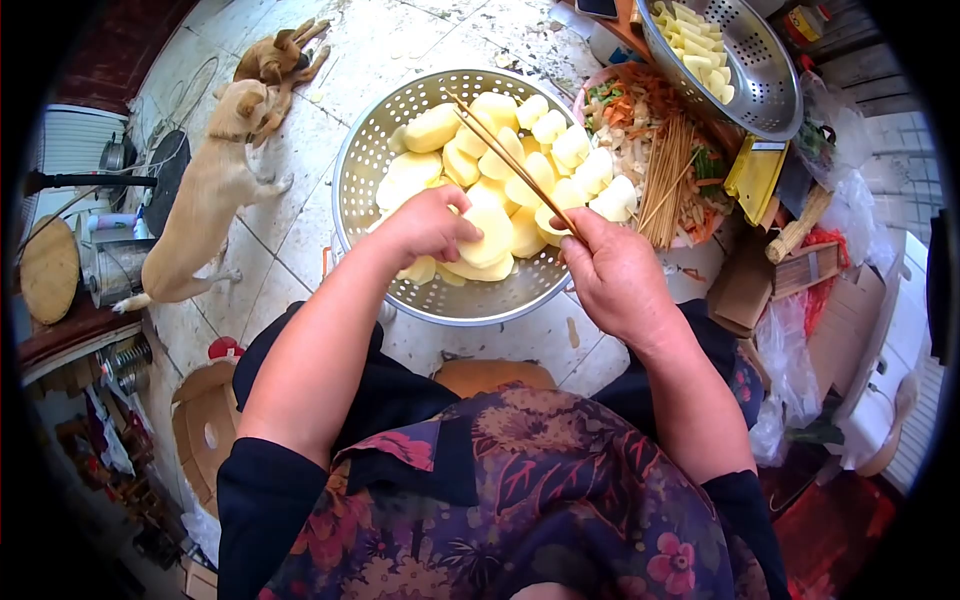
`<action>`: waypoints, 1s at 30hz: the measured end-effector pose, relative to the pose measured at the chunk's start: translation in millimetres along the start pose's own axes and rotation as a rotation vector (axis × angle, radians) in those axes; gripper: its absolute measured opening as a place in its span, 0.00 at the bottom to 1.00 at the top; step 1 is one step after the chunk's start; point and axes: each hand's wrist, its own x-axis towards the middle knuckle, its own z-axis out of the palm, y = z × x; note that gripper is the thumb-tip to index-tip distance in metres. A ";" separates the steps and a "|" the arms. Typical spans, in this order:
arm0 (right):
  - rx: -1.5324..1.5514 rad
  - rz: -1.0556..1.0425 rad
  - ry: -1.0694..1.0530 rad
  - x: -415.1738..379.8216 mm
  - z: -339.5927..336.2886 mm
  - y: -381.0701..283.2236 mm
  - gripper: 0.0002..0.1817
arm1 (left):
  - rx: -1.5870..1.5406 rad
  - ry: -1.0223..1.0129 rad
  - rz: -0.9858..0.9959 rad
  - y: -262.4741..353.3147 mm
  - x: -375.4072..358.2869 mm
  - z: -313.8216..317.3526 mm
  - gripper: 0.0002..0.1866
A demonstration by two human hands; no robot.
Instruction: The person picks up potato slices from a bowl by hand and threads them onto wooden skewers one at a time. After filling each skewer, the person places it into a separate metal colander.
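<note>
A large perforated metal colander (352,190) holds many pale yellow potato slices (432,127). My left hand (432,226) is over its near left part, fingers curled at the edge of one large potato slice (490,236). Its fingertips are partly hidden, but they appear to pinch that slice. In my right hand (618,270), closed at the colander's right rim, are a few thin wooden skewers (505,152). They point up and left across the slices, and no slice shows on them. Whiter slices (571,146) lie in a slanting row along the colander's right side.
Right of the colander, a bundle of skewers (668,180) lies over chopped vegetables on a pink tray (588,88). A second colander (765,85) with pale cut pieces stands upper right. Two dogs (205,205) are on the tiled floor at left. Cardboard (745,285) and plastic bags lie at right.
</note>
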 end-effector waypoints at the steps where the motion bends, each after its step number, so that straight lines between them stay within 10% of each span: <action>1: 0.000 -0.001 -0.001 -0.4 0.4 -0.7 0.09 | -0.001 0.001 0.000 -1.1 -0.4 5.5 0.16; 14: 0.010 0.002 -0.049 -0.1 4.8 1.4 0.10 | 0.606 0.595 0.593 -10.5 0.3 15.1 0.06; 19: 0.162 0.014 -0.073 -0.7 13.5 11.0 0.11 | -0.501 0.326 0.263 11.7 -3.4 -13.6 0.05; 30: 0.725 0.384 -0.266 2.1 10.6 0.3 0.11 | -0.904 0.317 0.385 27.8 -18.7 -17.0 0.15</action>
